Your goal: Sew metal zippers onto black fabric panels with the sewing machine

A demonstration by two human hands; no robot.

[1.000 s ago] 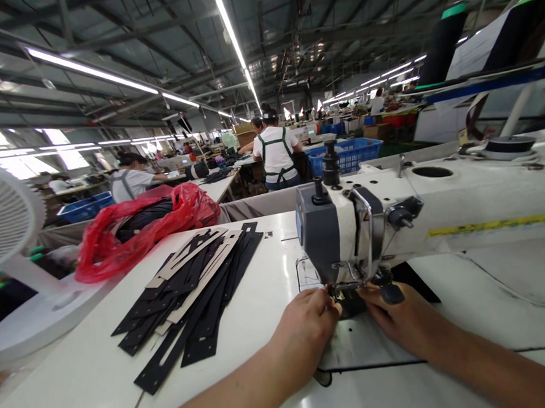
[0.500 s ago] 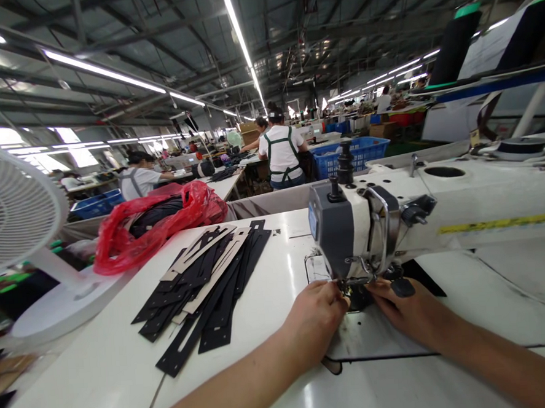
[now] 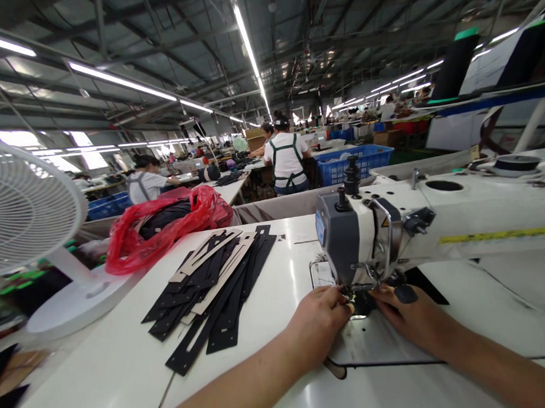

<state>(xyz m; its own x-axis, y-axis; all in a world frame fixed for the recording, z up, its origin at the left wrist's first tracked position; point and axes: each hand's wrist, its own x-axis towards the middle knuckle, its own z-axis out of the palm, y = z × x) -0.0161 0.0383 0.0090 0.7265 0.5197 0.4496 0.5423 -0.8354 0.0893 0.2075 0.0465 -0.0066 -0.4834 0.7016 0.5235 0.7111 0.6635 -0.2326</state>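
My left hand is closed at the left of the needle area of a white and grey sewing machine. Its fingertips pinch something I cannot make out beneath the machine head. On the other side of the needle, my right hand has its fingers drawn together at a dark piece under the presser foot; whether it grips that piece is hidden. A black strip lies behind my right hand. Left of the machine, a loose pile of black slotted strips rests on the white table, some showing beige faces.
A red plastic bag with dark pieces sits at the table's back left, beside a white fan. Thread cones stand at upper right. Beyond are a blue crate and people at other tables.
The whole view has shifted slightly, so the scene sits a little further right and lower. Both hands stay at the needle area, with no clear change in their hold.
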